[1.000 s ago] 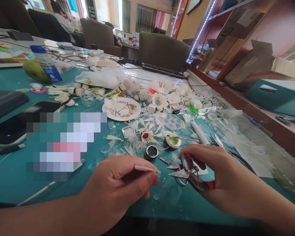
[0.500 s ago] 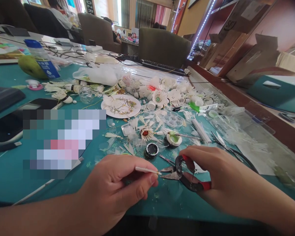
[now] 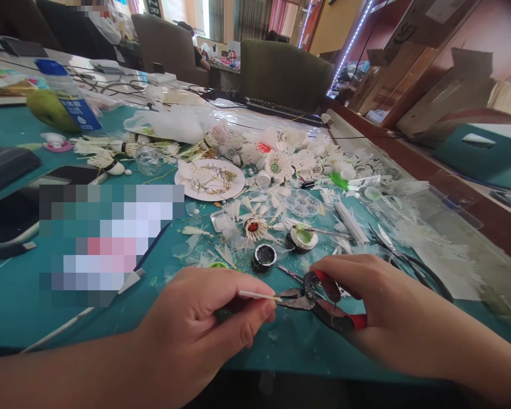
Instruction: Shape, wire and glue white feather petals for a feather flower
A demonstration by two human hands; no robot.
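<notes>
My left hand (image 3: 221,324) pinches a thin white strip (image 3: 255,295) between thumb and forefinger; its right end has a small yellowish tip. In my right hand (image 3: 387,307) is a pair of wire cutters (image 3: 310,301) with black and red handles. The cutter jaws point left and reach the tip of the strip, and they look nearly together. Whether the jaws grip the tip cannot be made out. Just beyond the hands stand an open black jar (image 3: 264,258) and a pot of green paint (image 3: 302,237) with a brush (image 3: 323,232) across it.
A white plate (image 3: 187,190) holds wire sprigs. Shuttlecocks (image 3: 276,165) and loose feathers lie heaped behind it. Scissors (image 3: 387,241) rest at right, near a pale stick (image 3: 351,222). A blue-capped bottle (image 3: 74,102) and a phone (image 3: 8,210) are at left. Another person sits far back.
The cutter jaws have come closer together at the strip's tip. The strip is turned more edge-on, and the view has shifted slightly. Both hands stay nearly in place.
</notes>
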